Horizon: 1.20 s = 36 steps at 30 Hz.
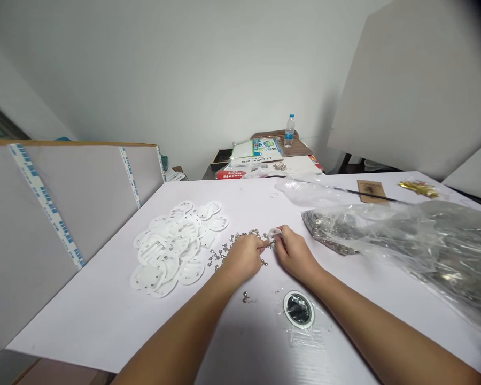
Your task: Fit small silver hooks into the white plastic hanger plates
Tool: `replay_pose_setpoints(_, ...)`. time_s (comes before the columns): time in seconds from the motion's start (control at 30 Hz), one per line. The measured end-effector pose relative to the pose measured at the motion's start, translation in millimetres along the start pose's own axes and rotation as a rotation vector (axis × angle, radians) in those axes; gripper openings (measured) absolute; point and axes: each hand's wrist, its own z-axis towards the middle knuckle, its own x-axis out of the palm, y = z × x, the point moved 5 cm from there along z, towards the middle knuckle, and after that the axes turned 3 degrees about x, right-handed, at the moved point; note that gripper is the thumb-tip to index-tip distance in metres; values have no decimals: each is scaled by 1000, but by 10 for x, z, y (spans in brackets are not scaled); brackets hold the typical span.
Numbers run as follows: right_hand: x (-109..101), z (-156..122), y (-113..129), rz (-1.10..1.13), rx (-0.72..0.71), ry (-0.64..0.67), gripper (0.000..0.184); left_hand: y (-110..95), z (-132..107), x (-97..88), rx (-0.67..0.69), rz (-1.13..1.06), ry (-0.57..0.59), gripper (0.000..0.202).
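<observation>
Presently left hand [243,258] and right hand [294,253] together, fingers closed on a small white piece [274,233] above scattered metal fittings [240,239]. White perforated discs [172,248] lie heaped leftward on the tabletop [84,315]; a clear plastic bag [385,240] of fittings lies rightward.

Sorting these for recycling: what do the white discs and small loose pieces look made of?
The white discs look like matte plastic or coated card; the thin, flat shape leaves it open. The small pieces look like plated metal, from their silvery glints.
</observation>
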Motion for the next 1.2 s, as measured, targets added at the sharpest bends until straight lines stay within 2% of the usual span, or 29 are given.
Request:
replay_pose_setpoints(0.3,20,-4,-11,14,-6,13,9,12,-10,-47,67,-18,-35,41)
replay_pose_setpoints(0.6,28,-6,14,-14,-24,25,11,-3,7,-32,-14,-33,-16,39)
replay_pose_setpoints(0.97,32,-21,95,-10,-67,24,11,0,-12,-3,-92,6,-40,47)
replay_pose_setpoints(1.2,37,-30,89,-8,-65,27,12,-79,-5,-60,-103,81,-34,38)
